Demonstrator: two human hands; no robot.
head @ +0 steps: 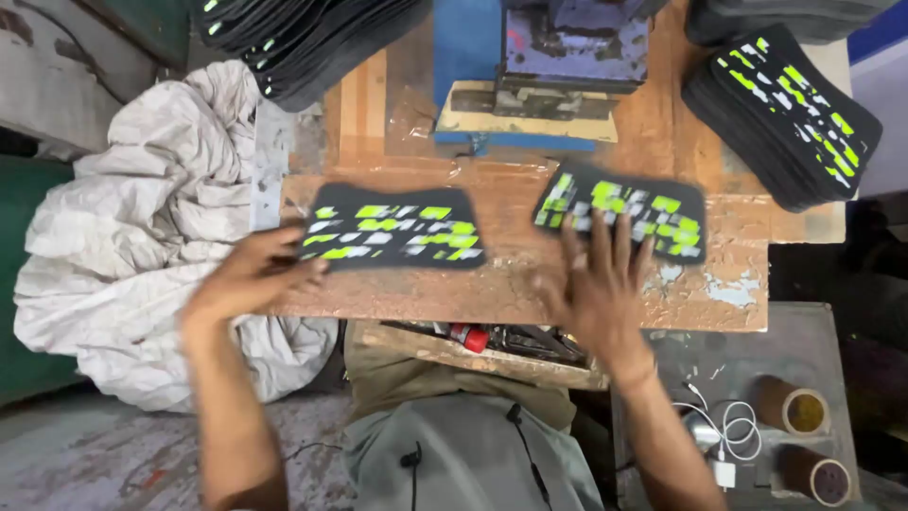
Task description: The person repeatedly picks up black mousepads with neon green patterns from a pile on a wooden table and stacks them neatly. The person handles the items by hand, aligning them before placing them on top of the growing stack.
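A worn wooden table (511,293) with flaking paint fills the middle of the view, and a blue press (544,71) stands at its far edge. At far left a crumpled white sack (142,237) lies heaped beside the table. The left hand (253,274) rests at the table's near-left corner, its fingers loosely curled on the left edge of a black printed piece (395,227) marked with green and white patches; the piece lies flat, stretching away to the right of that hand. Further right, a second black printed piece (619,210) lies slightly tilted, and the right hand (598,284), open with fingers spread, presses its fingertips on that piece's near edge; motion blur softens both. A stack of printed pieces (783,109) sits at the table's far-right corner.
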